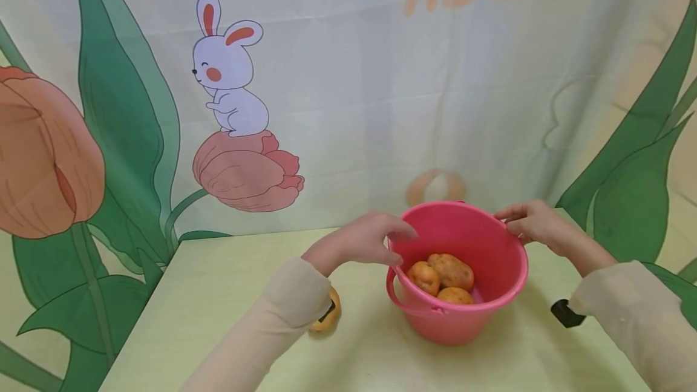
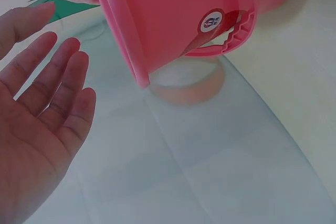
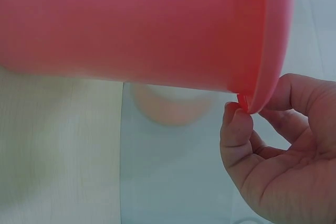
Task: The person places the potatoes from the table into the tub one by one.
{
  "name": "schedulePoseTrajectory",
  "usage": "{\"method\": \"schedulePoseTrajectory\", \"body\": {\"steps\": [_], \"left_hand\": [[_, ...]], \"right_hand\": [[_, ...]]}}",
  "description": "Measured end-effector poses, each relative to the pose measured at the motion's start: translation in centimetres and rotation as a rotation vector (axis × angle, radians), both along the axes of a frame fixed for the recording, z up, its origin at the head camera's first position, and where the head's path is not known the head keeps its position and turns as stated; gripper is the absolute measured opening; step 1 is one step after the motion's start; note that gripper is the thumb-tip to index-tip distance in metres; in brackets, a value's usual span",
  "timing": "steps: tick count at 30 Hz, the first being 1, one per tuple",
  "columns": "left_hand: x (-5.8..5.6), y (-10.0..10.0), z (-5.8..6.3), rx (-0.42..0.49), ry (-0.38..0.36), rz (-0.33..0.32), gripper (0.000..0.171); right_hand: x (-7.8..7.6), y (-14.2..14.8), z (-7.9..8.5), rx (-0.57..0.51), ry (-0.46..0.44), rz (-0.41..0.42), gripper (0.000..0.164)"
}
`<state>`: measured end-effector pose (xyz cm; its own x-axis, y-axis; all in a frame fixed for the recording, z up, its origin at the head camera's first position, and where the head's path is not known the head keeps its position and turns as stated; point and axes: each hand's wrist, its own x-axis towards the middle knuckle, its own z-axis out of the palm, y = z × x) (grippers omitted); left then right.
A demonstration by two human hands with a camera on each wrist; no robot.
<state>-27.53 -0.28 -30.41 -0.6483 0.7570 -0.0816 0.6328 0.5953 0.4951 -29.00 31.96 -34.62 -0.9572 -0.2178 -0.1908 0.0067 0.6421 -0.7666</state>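
A pink bucket (image 1: 449,326) stands on the table with its handle (image 1: 405,304) hanging down over the near left side. Inside it lie three potatoes (image 1: 451,272). My left hand (image 1: 376,239) hovers at the bucket's left rim; the left wrist view shows its fingers (image 2: 72,74) loosely spread, holding nothing. At the far right rim, my right hand (image 1: 536,227) pinches the edge between thumb and fingers, plainly seen in the right wrist view (image 3: 283,145). A yellow-brown potato-like thing (image 1: 334,316) rests on the table, partly hidden by my left sleeve.
The pale table (image 1: 218,295) meets a printed curtain (image 1: 348,107) behind the bucket, with tulips, leaves and a rabbit on it. A black device (image 1: 567,313) sits at my right sleeve. A round sticker (image 2: 211,22) marks the bucket's outer wall.
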Motion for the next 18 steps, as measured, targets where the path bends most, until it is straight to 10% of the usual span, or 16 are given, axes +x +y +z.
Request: {"method": "schedulePoseTrajectory", "body": {"steps": [18], "left_hand": [[0.9, -4.6, 0.2, 0.12, 0.1, 0.057, 0.035]], "right_hand": [[0.2, -0.1, 0.2, -0.005, 0.006, 0.003, 0.044]]}}
